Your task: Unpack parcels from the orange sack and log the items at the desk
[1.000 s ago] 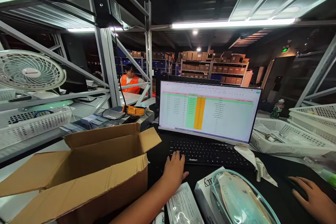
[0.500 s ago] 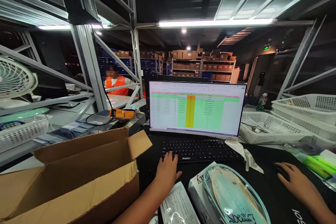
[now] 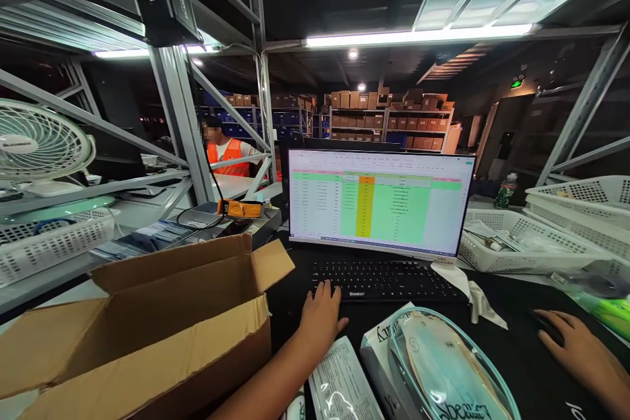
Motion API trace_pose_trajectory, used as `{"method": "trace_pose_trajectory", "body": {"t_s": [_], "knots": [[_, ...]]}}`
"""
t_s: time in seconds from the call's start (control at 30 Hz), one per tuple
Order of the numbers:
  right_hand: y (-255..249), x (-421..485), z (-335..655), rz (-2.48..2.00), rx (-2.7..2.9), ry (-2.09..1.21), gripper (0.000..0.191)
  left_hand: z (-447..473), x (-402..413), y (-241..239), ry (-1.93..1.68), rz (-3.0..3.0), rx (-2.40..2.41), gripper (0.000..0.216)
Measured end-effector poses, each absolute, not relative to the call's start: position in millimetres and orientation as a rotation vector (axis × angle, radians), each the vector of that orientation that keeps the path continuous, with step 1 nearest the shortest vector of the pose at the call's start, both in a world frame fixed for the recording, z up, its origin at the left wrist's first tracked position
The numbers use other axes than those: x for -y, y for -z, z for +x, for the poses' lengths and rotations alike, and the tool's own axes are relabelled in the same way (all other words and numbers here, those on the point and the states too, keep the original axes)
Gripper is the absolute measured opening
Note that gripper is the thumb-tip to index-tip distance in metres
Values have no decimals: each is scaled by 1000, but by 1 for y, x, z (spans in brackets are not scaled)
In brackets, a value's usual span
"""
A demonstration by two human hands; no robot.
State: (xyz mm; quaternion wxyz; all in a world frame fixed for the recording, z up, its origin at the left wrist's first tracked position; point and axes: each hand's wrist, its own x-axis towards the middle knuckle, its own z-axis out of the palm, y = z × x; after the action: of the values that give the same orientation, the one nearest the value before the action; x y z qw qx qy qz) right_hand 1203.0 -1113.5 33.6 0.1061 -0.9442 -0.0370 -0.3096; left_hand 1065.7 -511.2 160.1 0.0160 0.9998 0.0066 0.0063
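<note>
Head view: hands [image 3: 321, 315] on keyboard [image 3: 388, 279], mouse [image 3: 550, 329]

Dim warehouse, bright overhead tube light [image 3: 418, 37], glowing monitor [image 3: 378, 203], stretched edges

Left hand [image 3: 319, 318]: fingertips at left end of keyboard [image 3: 388, 282]; open carton [image 3: 167, 351] left of them, lit monitor [image 3: 378, 203] beyond. Right hand [image 3: 578, 344]: thumb and fingers around black mouse [image 3: 550, 329].
</note>
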Motion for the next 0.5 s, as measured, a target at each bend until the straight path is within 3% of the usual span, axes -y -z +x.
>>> {"method": "trace_pose_trajectory", "body": {"t_s": [0.5], "knots": [[-36, 1110, 1199, -2797, 64, 903, 62, 1065, 511, -163, 0, 3092, -20, 72]]}}
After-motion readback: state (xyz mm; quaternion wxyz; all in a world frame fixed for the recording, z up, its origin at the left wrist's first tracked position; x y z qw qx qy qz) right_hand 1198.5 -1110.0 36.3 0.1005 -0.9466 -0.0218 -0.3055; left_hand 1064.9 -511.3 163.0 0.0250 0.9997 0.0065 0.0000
